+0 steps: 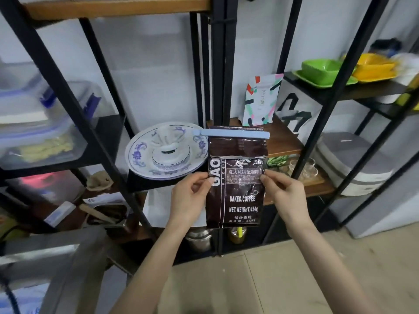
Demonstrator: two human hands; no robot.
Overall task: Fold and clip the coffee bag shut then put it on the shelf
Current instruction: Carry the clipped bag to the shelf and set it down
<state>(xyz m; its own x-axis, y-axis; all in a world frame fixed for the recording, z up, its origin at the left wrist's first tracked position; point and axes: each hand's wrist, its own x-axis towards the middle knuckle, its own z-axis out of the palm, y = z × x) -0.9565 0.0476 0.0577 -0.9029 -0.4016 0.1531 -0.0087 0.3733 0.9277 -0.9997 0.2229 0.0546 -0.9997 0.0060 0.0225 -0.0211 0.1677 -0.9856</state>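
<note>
The person holds the coffee bag upright in the air before the black-framed shelf, not resting on any board. The left hand pinches the bag's left edge and the right hand its right edge, fingers clamped on the foil at mid-height. A pale blue clip lies across the folded top. Behind the bag's upper right, the wooden board shows bare room beside a patterned pouch; plates sit just left.
</note>
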